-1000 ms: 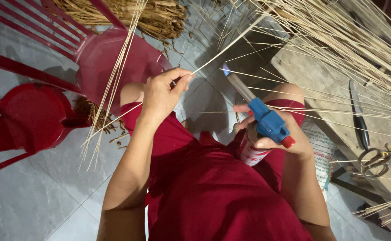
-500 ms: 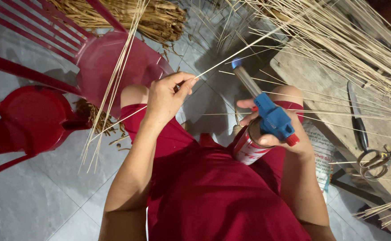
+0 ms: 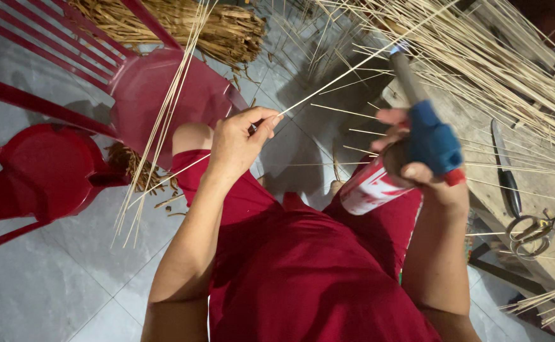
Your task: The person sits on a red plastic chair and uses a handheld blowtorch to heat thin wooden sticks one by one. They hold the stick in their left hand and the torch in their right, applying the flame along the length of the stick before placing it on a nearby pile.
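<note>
At the far left a round red plastic stool [image 3: 43, 168] stands on the grey tiled floor [image 3: 49, 285]; just beside it sits a red plastic chair [image 3: 157, 88], with a bundle of thin pale sticks [image 3: 163, 126] leaning across its seat and a heap of dry brown fibre [image 3: 189, 28] behind it. The left hand [image 3: 239, 142] is raised over the knee, thumb and forefinger pinched shut on a single thin stick [image 3: 340, 76] — the stick runs up and to the right from the fingertips, toward the mass of splayed pale sticks [image 3: 480, 57] at the top right; the other fingers are curled in. The person wears red clothing [image 3: 309, 272] that fills the lower middle. The right hand [image 3: 426, 174] is wrapped tightly around a gas torch [image 3: 426, 136] — a blue head with a long grey nozzle pointing up and away, set on a red and white canister; the nozzle tip lies close to the pinched stick. Farther right, on a wooden board [image 3: 473, 133], lie a dark-handled knife [image 3: 505, 171] and a pair of metal scissors [image 3: 534, 231], near each other.
</note>
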